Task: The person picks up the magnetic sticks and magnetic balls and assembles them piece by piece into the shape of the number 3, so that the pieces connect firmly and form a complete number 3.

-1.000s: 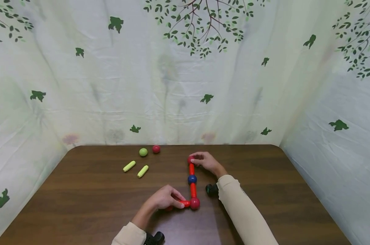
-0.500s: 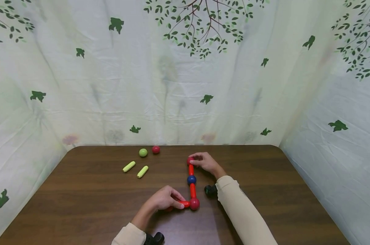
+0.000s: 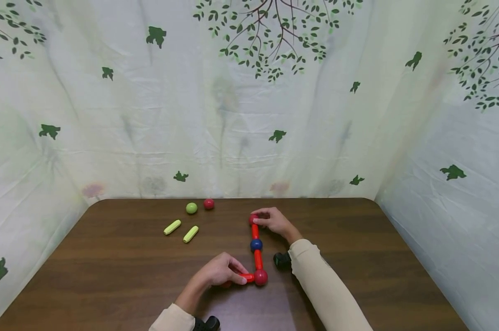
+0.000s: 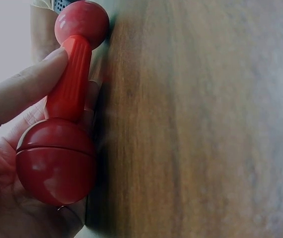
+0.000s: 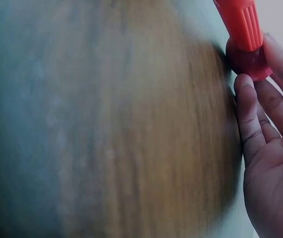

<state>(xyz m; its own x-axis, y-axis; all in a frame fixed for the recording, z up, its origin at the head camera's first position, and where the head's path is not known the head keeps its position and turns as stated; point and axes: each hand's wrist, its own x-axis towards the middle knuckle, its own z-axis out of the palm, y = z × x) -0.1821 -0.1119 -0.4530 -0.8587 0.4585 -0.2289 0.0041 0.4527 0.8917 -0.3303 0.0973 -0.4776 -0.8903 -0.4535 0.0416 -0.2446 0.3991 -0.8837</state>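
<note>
An L-shaped chain of balls and sticks lies on the table. My left hand (image 3: 222, 270) pinches its red ribbed stick (image 4: 71, 82) between thumb and fingers. A red ball with a seam (image 4: 57, 163) sits at that stick's near end, against the palm. At the other end is the red corner ball (image 3: 260, 277). From there a red stick (image 3: 258, 260), a blue ball (image 3: 256, 244) and another red stick (image 3: 255, 231) run away from me. My right hand (image 3: 276, 222) holds the red ball (image 5: 246, 64) at the far end, fingertips and thumb around it.
Two pale yellow-green sticks (image 3: 172, 227) lie loose at the back left of the brown table (image 3: 357, 276). Behind them rest a green ball (image 3: 191, 208) and a loose red ball (image 3: 209, 204). A leaf-printed white curtain (image 3: 233, 115) stands behind the table.
The far end of the chain has swung slightly left with my right hand. The left hand keeps its pinch at the corner. The head view has tilted up a little.
</note>
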